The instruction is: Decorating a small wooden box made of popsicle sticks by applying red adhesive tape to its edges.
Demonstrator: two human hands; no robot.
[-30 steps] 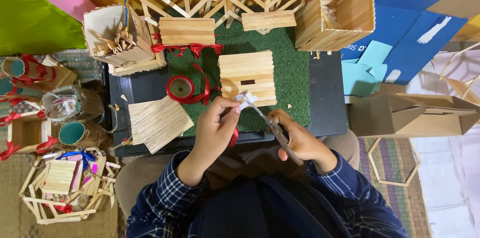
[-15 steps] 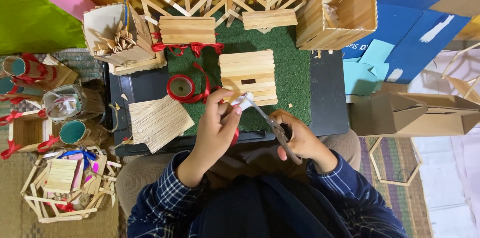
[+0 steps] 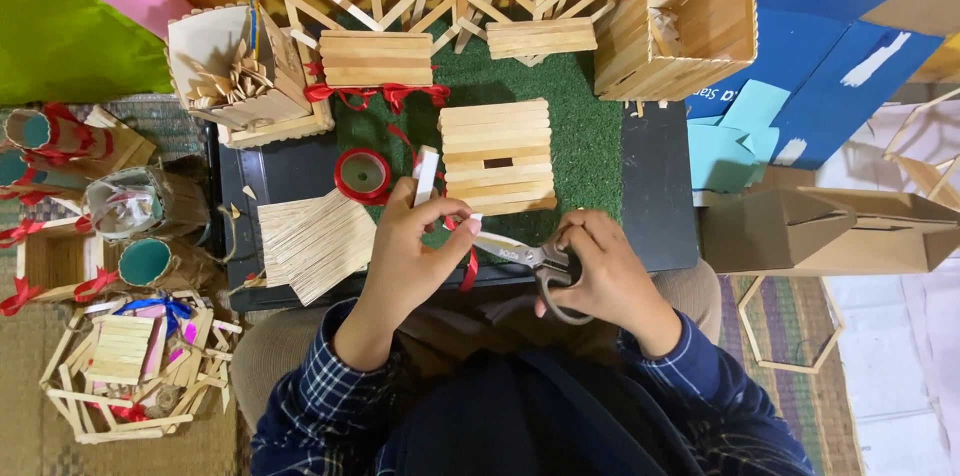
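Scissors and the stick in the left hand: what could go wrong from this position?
1. The scissors in the right hand point their blades at the left hand; a slip could nick its fingertips.
2. The red ribbon hangs beside the blades and might be cut by accident.
3. The pale stick is pinched at one end only, so it may twist when cut.

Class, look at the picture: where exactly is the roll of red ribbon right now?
In the head view, the roll of red ribbon lies on the dark board, left of the left hand, above the stack of sticks.
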